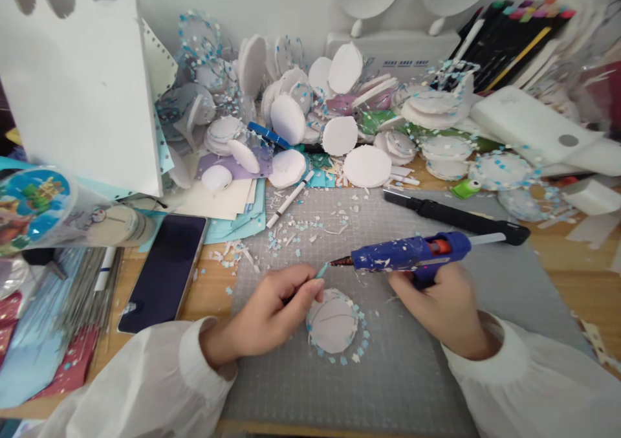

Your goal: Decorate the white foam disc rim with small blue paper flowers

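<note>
In my right hand [436, 305] is a blue hot glue gun [402, 251], held by its handle, with a white glue stick [488, 238] out of the back. Its nozzle points left and meets the tip of a small light-blue strip [322, 270]. My left hand [276, 308] pinches that strip between thumb and fingers; most of it is hidden. Just below the left fingertips, a round white disc [334, 325] lies on the grey cutting mat [388, 386], edged with tiny blue and white stars.
A black-handled cutter [451, 215] and a white pen [290, 198] rest on the mat among paper scraps. A phone [165, 273] lies at the left, near a tilted patterned cup [36, 208]. Many white discs [367, 165] crowd the back, before a white device [392, 53].
</note>
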Demonstrator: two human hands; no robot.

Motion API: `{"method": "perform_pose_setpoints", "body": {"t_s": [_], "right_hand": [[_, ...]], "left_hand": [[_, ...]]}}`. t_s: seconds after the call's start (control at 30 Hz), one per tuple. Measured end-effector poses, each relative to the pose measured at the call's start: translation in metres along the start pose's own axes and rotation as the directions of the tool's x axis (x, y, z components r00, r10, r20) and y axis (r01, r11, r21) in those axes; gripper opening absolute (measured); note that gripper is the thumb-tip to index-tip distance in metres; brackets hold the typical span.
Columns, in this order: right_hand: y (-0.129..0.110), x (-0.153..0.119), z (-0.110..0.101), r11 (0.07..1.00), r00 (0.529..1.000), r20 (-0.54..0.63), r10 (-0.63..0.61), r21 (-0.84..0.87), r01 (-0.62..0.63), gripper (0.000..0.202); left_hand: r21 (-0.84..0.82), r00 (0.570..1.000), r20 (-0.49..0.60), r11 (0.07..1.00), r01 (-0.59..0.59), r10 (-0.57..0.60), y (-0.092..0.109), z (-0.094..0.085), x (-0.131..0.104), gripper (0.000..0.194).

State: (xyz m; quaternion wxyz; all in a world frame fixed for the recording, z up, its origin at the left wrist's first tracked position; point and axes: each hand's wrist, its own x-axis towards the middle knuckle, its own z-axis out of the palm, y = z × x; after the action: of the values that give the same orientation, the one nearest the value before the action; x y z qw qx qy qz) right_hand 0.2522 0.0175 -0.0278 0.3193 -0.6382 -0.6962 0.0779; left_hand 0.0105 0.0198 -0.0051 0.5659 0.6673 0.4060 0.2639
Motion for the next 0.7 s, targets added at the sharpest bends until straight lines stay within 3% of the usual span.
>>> {"method": "perform_pose_setpoints", "body": {"t_s": [0.7], "right_hand": [[0.0005, 0.0016, -0.0021, 0.994, 0.996, -0.011, -0.088, -0.068, 0.087, 0.038]], "left_hand": [[-0.003, 1.0, 0.013, 1.0, 0.009, -0.009, -0.0027, -0.0011, -0.0013, 0.03]]}}
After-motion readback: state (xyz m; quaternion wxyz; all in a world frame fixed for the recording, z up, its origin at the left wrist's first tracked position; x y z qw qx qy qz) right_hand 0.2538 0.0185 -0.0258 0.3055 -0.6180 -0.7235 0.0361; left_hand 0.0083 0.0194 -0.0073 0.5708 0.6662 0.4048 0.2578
